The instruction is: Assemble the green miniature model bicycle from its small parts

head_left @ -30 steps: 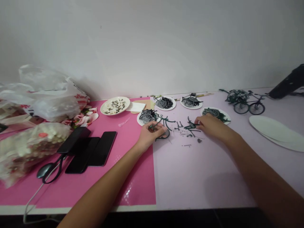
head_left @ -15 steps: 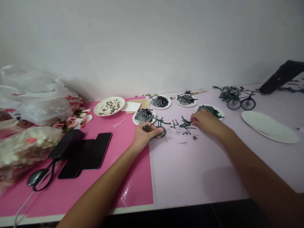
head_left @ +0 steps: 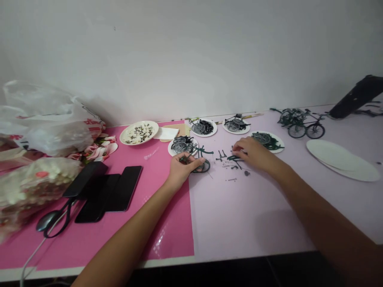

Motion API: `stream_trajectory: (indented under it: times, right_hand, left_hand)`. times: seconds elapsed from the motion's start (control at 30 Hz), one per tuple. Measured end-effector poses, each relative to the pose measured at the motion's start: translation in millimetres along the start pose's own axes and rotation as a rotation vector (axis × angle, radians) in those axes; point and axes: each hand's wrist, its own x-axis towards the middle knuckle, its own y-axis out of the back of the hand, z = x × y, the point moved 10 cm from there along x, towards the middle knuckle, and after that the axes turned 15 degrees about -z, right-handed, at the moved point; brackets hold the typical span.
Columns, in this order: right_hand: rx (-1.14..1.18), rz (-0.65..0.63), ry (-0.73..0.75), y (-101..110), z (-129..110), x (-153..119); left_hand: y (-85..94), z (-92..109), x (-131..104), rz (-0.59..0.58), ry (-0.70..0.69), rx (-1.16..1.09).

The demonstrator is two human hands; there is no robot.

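Observation:
My left hand [head_left: 184,168] is closed on a dark green model bicycle [head_left: 204,166], partly built, its frame and a wheel showing past the fingers. To the right, my right hand [head_left: 250,152] is over a small group of loose bicycle parts [head_left: 233,158]. Its fingers are curled together, and what they may pinch is too small to make out. Tiny grey and dark pieces lie just below, among them a thin rod [head_left: 231,179]. Close behind my left hand stands a plate of wheels and dark parts [head_left: 183,145]; by my right hand is a plate of green parts [head_left: 266,141].
Two more parts plates, one left [head_left: 204,127] and one right [head_left: 236,124], stand near the wall. Assembled model bicycles [head_left: 305,124] and white plates [head_left: 341,159] are at right. Phones [head_left: 124,189], plastic bags [head_left: 50,119] and a dish of small pieces [head_left: 139,133] occupy the left.
My right hand has shifted slightly left over the loose parts, and a dark green part beside its fingertips is now less visible. My left hand keeps its hold on the bicycle.

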Motion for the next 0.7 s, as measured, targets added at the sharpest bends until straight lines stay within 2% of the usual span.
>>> stream_trajectory:
  times: [0.13,0.23,0.37,0.47,0.7]
  right_hand:
    - [0.020,0.081,0.170,-16.2,-44.0,3.8]
    - [0.037,0.037,0.287,-33.6,-80.9,1.5]
    - [-0.005,-0.038,0.395,-51.6,-119.4,-5.7]
    - [-0.019,-0.062,0.402,-58.7,-128.0,-6.9]
    - [0.059,-0.005,0.375,-50.6,-115.5,-2.0]
  left_hand:
    - [13.8,-6.5,0.3,0.135,-0.015,0.017]
    - [20.4,-8.9,-1.6,0.212,-0.027,0.039]
    - [22.3,-8.0,-4.3,0.243,-0.040,0.076]
    - [21.3,-5.7,-4.9,0.234,-0.047,0.107]
    - [18.9,-8.8,-2.3,0.212,-0.033,0.068]
